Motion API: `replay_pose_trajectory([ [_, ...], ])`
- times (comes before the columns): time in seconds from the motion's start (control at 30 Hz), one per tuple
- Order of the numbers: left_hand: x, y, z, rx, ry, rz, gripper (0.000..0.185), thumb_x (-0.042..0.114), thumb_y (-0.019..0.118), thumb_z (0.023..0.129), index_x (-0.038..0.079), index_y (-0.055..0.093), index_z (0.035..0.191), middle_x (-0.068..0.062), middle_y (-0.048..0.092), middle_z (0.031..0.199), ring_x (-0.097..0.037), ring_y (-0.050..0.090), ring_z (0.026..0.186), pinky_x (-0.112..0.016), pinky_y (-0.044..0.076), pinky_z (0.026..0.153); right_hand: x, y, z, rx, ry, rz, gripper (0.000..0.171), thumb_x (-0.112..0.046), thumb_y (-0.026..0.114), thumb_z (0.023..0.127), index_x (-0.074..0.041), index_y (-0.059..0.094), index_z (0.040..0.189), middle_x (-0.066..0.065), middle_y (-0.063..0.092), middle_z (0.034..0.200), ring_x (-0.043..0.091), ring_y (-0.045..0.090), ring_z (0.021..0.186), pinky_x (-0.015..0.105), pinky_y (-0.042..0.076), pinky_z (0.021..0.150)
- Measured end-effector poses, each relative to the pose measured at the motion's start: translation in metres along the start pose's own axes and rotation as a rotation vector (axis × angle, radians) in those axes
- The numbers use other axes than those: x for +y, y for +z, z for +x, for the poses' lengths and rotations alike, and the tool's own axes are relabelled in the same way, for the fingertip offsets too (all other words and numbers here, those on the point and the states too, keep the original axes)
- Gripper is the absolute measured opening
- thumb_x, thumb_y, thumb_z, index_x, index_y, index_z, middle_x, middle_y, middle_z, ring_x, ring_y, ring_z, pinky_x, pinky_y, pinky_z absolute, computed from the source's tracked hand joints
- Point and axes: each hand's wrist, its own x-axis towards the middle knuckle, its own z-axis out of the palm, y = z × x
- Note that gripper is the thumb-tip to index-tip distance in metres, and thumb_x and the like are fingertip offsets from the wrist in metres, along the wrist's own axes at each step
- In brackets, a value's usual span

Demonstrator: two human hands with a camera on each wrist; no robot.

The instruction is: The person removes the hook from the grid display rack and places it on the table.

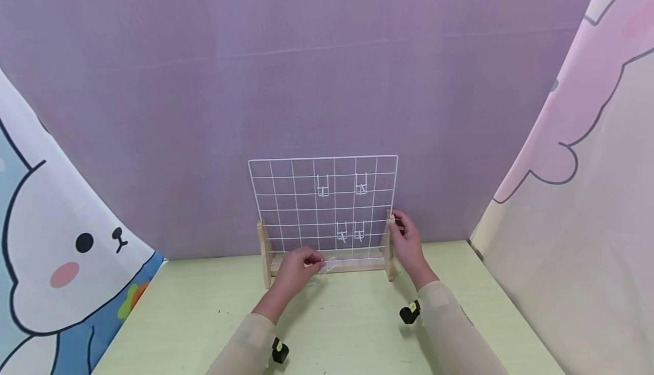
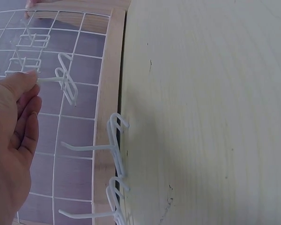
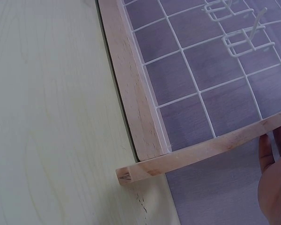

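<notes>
A white bent-wire hook (image 2: 61,82) is pinched by its straight end in the left hand (image 1: 296,268), low before the white wire grid panel (image 1: 286,193). Its long axis points away from the fingers toward the mesh. The panel's right wooden upright (image 1: 389,250) is grasped by the right hand (image 1: 406,241), well right of the hook.

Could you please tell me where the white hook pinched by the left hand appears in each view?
Head: the white hook sits low at centre, by the rack's bottom wooden rail.
Left wrist: upper left, at the left hand's fingertips, against the grid.
Right wrist: not in view.
Shared landmark: the white wire grid.
</notes>
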Motion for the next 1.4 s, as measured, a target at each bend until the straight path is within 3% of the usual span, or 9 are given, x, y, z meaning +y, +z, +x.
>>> replay_pose_trajectory([
  [0.47,-0.007,0.009,0.001,-0.053,0.009,-0.011,0.009,0.011,0.085,0.099,0.019,0.082,0.098,0.011,0.076,0.096,-0.009,0.071,0.092,-0.030,0.063,0.084,0.000,0.001,0.000,0.009,-0.005,0.000,0.038,-0.007,0.059,0.115,0.004,0.058,0.151,0.027,0.065,0.132,0.023,0.060,0.111,0.020,0.056,0.089],
  [0.93,-0.018,0.018,0.006,-0.090,-0.008,-0.024,0.006,0.014,0.085,0.099,0.011,0.084,0.103,0.013,0.075,0.093,-0.007,0.069,0.089,-0.032,0.061,0.084,-0.001,0.001,0.000,0.010,0.000,-0.003,0.036,-0.007,0.058,0.115,0.004,0.059,0.150,0.026,0.065,0.130,0.023,0.060,0.110,0.020,0.055,0.089],
  [1.13,-0.021,0.023,0.009,-0.100,-0.008,-0.017,0.004,0.012,0.085,0.099,0.016,0.084,0.100,0.014,0.075,0.092,-0.005,0.068,0.087,-0.028,0.059,0.080,0.021,0.003,0.008,0.023,0.013,0.006,0.038,-0.009,0.058,0.116,0.001,0.058,0.153,0.026,0.065,0.132,0.023,0.060,0.111,0.020,0.056,0.088],
  [1.4,-0.025,0.025,0.010,-0.105,0.012,-0.034,0.005,0.013,0.084,0.100,0.008,0.084,0.102,0.012,0.075,0.092,-0.005,0.068,0.085,-0.027,0.059,0.078,0.047,0.005,0.016,0.044,-0.016,0.002,0.037,-0.017,0.058,0.117,-0.009,0.060,0.152,0.022,0.064,0.133,0.024,0.059,0.113,0.020,0.055,0.089],
])
